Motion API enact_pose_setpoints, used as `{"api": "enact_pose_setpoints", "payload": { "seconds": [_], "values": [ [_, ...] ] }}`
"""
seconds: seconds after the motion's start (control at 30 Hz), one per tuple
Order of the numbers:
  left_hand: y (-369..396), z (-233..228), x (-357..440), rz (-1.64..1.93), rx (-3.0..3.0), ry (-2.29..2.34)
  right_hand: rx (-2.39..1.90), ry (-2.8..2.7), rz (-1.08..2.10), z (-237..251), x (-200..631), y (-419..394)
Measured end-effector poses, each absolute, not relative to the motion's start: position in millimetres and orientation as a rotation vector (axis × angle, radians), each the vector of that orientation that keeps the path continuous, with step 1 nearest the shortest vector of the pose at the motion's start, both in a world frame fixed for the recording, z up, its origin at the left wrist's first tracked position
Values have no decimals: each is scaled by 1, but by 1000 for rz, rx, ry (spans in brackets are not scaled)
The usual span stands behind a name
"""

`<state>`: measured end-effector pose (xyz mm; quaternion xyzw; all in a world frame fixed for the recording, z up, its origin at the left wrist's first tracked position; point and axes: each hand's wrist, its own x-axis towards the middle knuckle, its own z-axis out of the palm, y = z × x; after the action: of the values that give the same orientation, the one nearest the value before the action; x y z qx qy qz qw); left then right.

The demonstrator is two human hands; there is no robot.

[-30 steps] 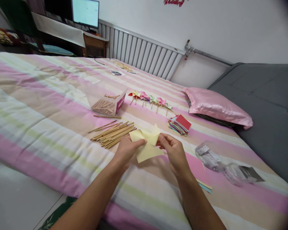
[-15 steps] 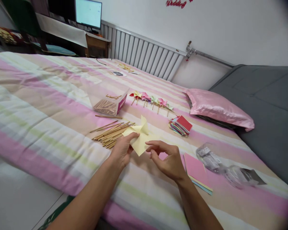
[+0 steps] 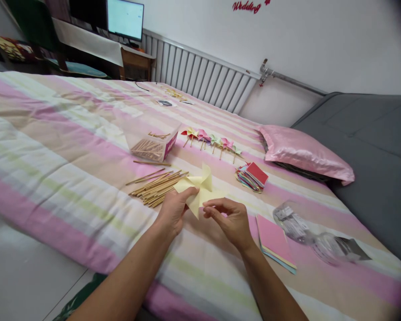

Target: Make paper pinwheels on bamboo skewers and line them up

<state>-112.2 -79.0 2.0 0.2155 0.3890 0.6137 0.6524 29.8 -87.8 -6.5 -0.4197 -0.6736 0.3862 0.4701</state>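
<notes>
A pale yellow paper pinwheel [image 3: 194, 200], partly folded with one blade curled upward, is in front of me above the bed. My left hand [image 3: 175, 207] pinches it near the middle, thumb on top. My right hand [image 3: 229, 218] has its thumb and forefinger drawn together at the paper's lower right edge; the exact contact is partly hidden. Just left of the paper lies a pile of thin brown sticks [image 3: 155, 189] on the striped bedspread [image 3: 96, 196].
Beyond the sticks stands a clear plastic box [image 3: 150, 149] with more sticks. Finished small pinwheels [image 3: 214, 140] lie in a row behind. To the right are a stack of coloured paper squares [image 3: 255, 176], larger pink sheets [image 3: 276, 240], clear plastic packaging [image 3: 294, 223] and a pink pillow [image 3: 304, 151].
The paper has shifted slightly right and turned a little in my left hand. My right thumb and forefinger have closed together at its edge.
</notes>
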Motion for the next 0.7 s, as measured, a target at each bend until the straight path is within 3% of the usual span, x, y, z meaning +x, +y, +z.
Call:
{"api": "enact_pose_setpoints", "payload": {
  "seconds": [0.7],
  "values": [
    [-86, -1, -98, 1465, 811, 863, -1187, -1402, 758, -10, 26, -87]
  ]
}}
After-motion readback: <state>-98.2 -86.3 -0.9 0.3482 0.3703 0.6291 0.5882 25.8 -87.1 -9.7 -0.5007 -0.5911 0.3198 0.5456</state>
